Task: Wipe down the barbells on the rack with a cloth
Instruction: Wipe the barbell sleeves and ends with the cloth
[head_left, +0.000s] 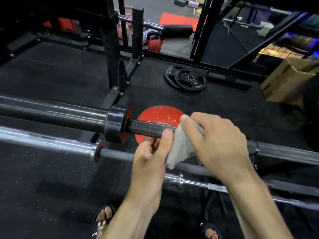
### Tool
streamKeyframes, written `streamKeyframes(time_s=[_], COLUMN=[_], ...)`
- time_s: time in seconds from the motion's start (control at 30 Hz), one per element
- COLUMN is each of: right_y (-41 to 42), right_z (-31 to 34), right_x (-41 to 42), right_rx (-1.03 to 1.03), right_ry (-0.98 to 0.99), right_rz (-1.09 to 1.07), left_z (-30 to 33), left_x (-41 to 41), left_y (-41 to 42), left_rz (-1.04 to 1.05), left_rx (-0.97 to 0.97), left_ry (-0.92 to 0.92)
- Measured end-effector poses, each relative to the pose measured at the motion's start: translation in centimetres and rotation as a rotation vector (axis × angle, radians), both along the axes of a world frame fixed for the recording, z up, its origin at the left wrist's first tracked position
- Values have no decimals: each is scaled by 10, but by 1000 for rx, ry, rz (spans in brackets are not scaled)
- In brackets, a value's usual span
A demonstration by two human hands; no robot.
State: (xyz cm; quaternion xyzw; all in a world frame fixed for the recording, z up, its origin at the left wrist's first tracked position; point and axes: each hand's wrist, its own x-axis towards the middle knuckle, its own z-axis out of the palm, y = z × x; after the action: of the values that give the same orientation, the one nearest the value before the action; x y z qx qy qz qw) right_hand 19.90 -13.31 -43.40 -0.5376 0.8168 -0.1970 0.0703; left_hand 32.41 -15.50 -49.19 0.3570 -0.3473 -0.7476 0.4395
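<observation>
Left hand (151, 157): fingers curled around the black bar (146, 129), thumb pressed on top, right beside the cloth (181, 145).
Right hand (215, 140): fingers squeezed on the cloth, holding it around the bar.
Cloth: pale, one corner hanging loose under the fingers.
Bar edge: fat collar (114, 123) sits left of the left thumb.
Open room: bare bar between thumb and collar.
Below the hands: silver bar (51, 141), close by.

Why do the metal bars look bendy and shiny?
Head view: the wide-angle lens bows the black barbell and silver barbell; overhead light streaks glare along both; the right hand on the cloth looks slightly blurred, and the rack's far corners go dark.
</observation>
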Motion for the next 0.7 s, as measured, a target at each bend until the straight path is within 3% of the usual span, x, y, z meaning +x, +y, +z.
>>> streamKeyframes(time_s=[0.07,0.2,0.3,0.7], right_y=[-2,12,19,4], right_z=[-3,-3,-8,-17], right_x=[-2,-13,-11,-6], right_rx=[-44,-60,-109,-302], right_ry=[-13,-140,-74,-72], right_rz=[-25,147,198,-20], left_z=[-2,-5,-3,0], left_x=[0,-2,-3,-4], left_y=[-1,-1,1,2], left_rz=[21,23,25,51], left_rx=[0,-20,-51,10], left_ry=[5,8,-4,40])
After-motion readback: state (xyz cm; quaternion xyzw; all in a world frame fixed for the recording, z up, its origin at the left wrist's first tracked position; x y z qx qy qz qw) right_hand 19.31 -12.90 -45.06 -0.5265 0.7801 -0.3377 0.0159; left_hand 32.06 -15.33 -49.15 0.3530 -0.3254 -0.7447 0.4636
